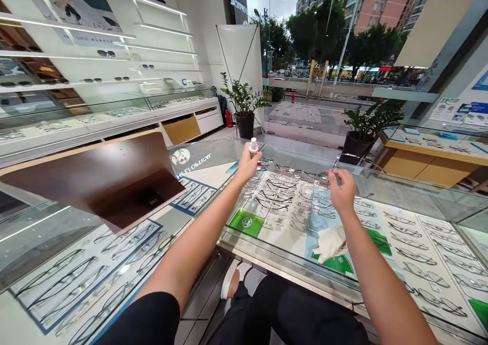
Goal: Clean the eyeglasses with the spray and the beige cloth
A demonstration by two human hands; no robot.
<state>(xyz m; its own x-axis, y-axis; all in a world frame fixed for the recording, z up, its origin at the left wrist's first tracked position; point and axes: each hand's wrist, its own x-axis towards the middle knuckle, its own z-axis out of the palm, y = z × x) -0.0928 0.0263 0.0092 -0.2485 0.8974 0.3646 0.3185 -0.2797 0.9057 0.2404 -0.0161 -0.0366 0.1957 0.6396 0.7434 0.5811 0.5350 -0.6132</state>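
Observation:
My left hand (247,168) is closed around a small white-capped spray bottle (253,143), held upright above the glass counter. Its lower part is hidden by my fingers. To the right, my right hand (342,190) pinches a pair of thin-framed eyeglasses (354,156) between thumb and fingertips, raised over the counter's far side. Bottle and eyeglasses are well apart. Below my right hand, a crumpled cream cloth (331,242) lies on the glass top, beside my right forearm.
Rows of eyeglass frames (277,192) lie inside the glass display counter (290,266). A brown panel-like object (125,167) stands at the left. Beyond the counter are two potted plants (244,123), shelves with sunglasses (105,53) and a large window onto the street.

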